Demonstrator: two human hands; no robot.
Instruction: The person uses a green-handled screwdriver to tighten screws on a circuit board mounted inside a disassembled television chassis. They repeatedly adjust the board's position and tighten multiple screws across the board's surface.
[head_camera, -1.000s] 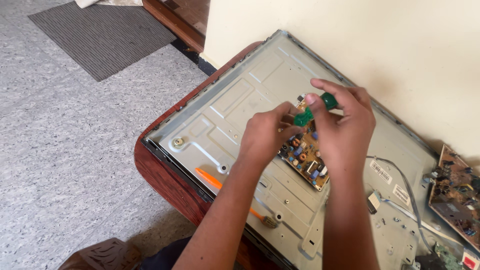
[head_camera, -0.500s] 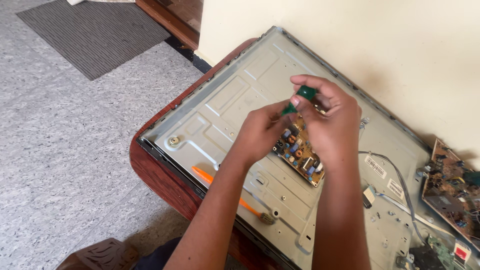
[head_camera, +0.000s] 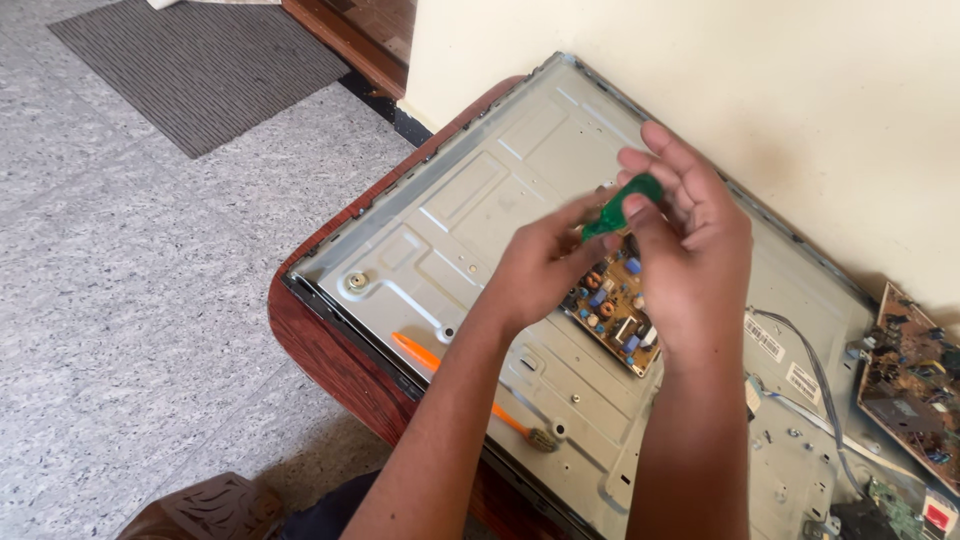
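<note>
Both hands over the middle of the grey stamped-metal rear panel of a flat screen (head_camera: 480, 215), which lies on a red-brown wooden bench (head_camera: 320, 345). Right hand (head_camera: 690, 240) curled on the translucent green screwdriver handle (head_camera: 622, 205); left hand (head_camera: 545, 265) pinches its lower end with the fingertips. Tip hidden, but it sits over the tan power board with coloured parts (head_camera: 615, 305), still seated mid-panel. A second brown board (head_camera: 915, 365) lies loose at the right edge. Orange-handled tool (head_camera: 440, 365) rests near the front edge. Looks partway stripped.
</note>
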